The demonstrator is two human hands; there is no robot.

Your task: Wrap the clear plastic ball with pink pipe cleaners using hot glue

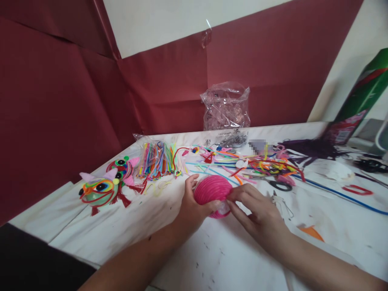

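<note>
A round pink paper lantern (pixel 213 189) with ribbed sides is between my hands, just above the white tabletop. My left hand (pixel 195 204) is closed round its left side, with the thumb across the lower front. At the lantern's right edge, the fingers of my right hand (pixel 250 204) are pinched together by a whitish patch. What those fingertips hold, if anything, is too small to make out. To the left stand two colourful animal-head lanterns, the nearer one (pixel 101 192) pale green with pink ears and red tassels.
A bundle of pipe cleaners (pixel 157 159) lies behind my left hand. Loose pipe cleaners (pixel 269 163) and black-handled scissors (pixel 280 186) lie behind my right hand, small pliers (pixel 281 204) nearer. A clear plastic bag (pixel 227 107) stands against the red backing (pixel 169 89).
</note>
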